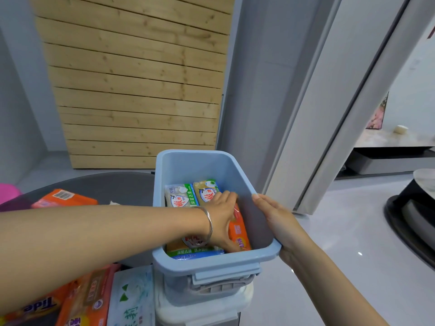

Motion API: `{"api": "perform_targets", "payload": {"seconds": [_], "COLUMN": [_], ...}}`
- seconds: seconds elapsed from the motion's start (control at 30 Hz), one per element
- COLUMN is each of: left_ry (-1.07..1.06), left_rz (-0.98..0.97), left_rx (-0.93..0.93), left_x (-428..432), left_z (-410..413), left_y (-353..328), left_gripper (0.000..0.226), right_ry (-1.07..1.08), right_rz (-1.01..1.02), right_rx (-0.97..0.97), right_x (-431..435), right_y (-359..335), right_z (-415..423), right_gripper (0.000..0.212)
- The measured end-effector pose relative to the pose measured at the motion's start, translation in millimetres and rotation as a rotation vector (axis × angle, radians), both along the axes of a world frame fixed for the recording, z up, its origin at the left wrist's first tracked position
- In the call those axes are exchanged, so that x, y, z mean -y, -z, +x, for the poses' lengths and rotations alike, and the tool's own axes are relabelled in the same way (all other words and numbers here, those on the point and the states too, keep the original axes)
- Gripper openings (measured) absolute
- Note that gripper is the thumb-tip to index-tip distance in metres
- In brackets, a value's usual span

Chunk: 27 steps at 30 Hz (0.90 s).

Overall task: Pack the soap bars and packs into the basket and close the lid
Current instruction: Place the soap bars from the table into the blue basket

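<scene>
I work from a single view, a wide-angle camera worn on the person's head. It faces forward and tilts well down, so straight edges bow toward the frame borders. It sits close to the work: the blue basket [213, 262] fills the lower middle. The left forearm [94, 243] comes in from the left edge and the right forearm [334, 278] from the bottom right corner. The dark desk [106, 184] shows only at lower left. The upper half takes in a wooden slat panel [136, 78] and the pale floor [341, 220] to the right.
</scene>
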<state>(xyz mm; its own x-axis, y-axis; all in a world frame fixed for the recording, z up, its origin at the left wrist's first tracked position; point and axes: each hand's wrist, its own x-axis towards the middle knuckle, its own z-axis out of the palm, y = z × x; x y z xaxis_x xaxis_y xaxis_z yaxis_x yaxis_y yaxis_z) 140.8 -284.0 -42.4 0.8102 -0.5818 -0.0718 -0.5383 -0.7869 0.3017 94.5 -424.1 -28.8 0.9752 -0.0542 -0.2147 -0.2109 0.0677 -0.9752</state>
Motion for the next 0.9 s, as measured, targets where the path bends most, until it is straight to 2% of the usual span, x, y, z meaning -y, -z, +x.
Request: {"api": "perform_targets", "payload": {"seconds": [0.1, 0.13, 0.27, 0.43, 0.53, 0.67, 0.73, 0.83, 0.9], "left_ry": [0.036, 0.051, 0.157, 0.181, 0.200, 0.076, -0.006, -0.226, -0.376], "left_rz": [0.142, 0.175, 0.293, 0.379, 0.293, -0.026, -0.051, -0.014, -0.046], "left_rx": [-0.127, -0.182, -0.279, -0.330, -0.370, -0.284, -0.212, -0.209, -0.315], "left_x": [-12, -17, -22, -11, -14, -28, -24, -6, 5], "left_z": [3, 4, 4, -3, -3, 1, 8, 21, 27], "left_y": [-9, -14, -24, -22, -20, -22, -22, -19, -18], "left_gripper": [0.107, 0.106, 0.076, 0.070, 0.057, 0.059, 0.055, 0.047, 0.042], "right_ry": [0.000, 0.000, 0.002, 0.009, 0.008, 0.017, 0.023, 0.016, 0.016], "right_rz": [-0.013, -0.016, -0.047, -0.088, -0.128, -0.133, -0.144, -0.161, -0.160], "right_rx": [-0.005, -0.004, -0.018, -0.036, -0.041, -0.020, -0.004, -0.001, 0.002], "right_x": [0, -1, -1, 0, -1, -6, -6, -6, -6], "right_y": [1, 1, 2, 2, 0, -5, -5, -5, -4], "right_z": [-1, -1, 1, 0, -2, -3, -3, -3, -3], "right_gripper": [0.021, 0.022, 0.024, 0.025, 0.023, 0.018, 0.016, 0.016, 0.014]}}
